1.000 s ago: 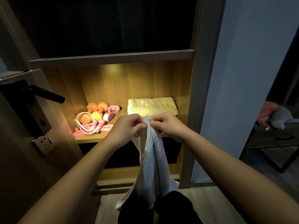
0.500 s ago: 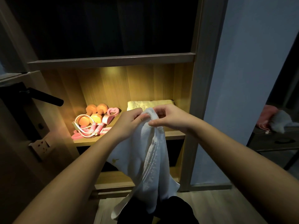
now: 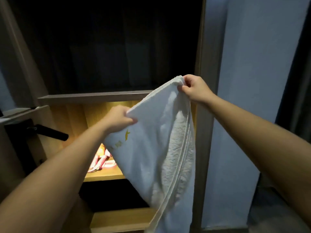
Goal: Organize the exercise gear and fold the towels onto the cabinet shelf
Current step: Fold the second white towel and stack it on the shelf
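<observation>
A white towel (image 3: 151, 148) with small yellow embroidery hangs in front of the lit cabinet shelf (image 3: 104, 177). My left hand (image 3: 117, 119) pinches its top edge at the lower left. Higher up and further right, my right hand (image 3: 195, 89) grips a bunched corner of it. The cloth slopes between the two hands and drapes down past the lower shelf. Pink and orange exercise gear (image 3: 101, 160) shows on the shelf behind my left forearm. The folded yellow towel on the shelf is hidden behind the white one.
A dark upper compartment (image 3: 109, 47) sits above the lit shelf. A black door handle (image 3: 50, 133) sticks out at the left. The cabinet's wooden side post (image 3: 202, 115) and a pale wall (image 3: 244, 81) stand to the right. A lower shelf board (image 3: 121, 219) lies beneath.
My hands have drawn apart along the towel's top edge. The right hand rose up and to the right, and the bunched towel spread open. The view tilted upward.
</observation>
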{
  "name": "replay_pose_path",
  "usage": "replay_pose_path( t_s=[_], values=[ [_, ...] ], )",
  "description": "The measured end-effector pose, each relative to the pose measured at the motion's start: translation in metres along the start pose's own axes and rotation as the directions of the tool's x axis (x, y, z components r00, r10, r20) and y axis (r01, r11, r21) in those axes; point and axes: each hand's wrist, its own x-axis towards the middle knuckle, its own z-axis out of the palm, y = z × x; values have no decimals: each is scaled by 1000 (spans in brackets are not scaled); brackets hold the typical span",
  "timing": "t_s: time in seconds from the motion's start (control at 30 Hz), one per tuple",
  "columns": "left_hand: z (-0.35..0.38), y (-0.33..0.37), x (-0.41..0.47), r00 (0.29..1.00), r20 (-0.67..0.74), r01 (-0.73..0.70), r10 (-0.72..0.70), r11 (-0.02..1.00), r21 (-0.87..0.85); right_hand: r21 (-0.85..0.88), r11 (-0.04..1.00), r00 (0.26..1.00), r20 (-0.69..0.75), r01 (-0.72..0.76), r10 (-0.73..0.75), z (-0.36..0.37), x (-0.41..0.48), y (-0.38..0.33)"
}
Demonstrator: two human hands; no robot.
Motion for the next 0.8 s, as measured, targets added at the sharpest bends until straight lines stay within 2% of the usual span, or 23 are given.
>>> replay_pose_path(
  t_s=[0.13, 0.23, 0.33, 0.47, 0.57, 0.67, 0.73, 0.8],
  values=[
    [-57, 38, 20, 993, -77, -66, 88, 964, 258, 39, 999, 992, -125, -22, 27, -18, 19, -3],
    [-80, 65, 20, 981, -135, -71, 138, 907, 415, 68, 996, 985, -160, -54, 65, -25, 21, -7],
    [-93, 77, 14, 971, -173, -55, 163, 862, 504, 90, 994, 986, -148, -61, 74, -29, 16, -13],
    [-105, 77, -5, 978, -129, -77, 165, 855, 513, 139, 989, 990, -117, -58, 74, -29, -3, -19],
    [-101, 72, -29, 987, -26, -126, 156, 874, 469, 173, 983, 990, -120, -58, 79, -20, -33, -17],
    [-87, 64, -58, 981, 171, -156, 93, 902, 402, 281, 951, 982, -94, -130, 162, -3, -77, -3],
    [-73, 54, -81, 932, 362, -162, 33, 930, 331, 411, 881, 964, -19, -235, 266, 11, -116, 7],
    [-55, 41, -105, 829, 558, -89, -33, 978, 190, 525, 776, 929, 92, -351, 358, 24, -156, 17]
  ],
)
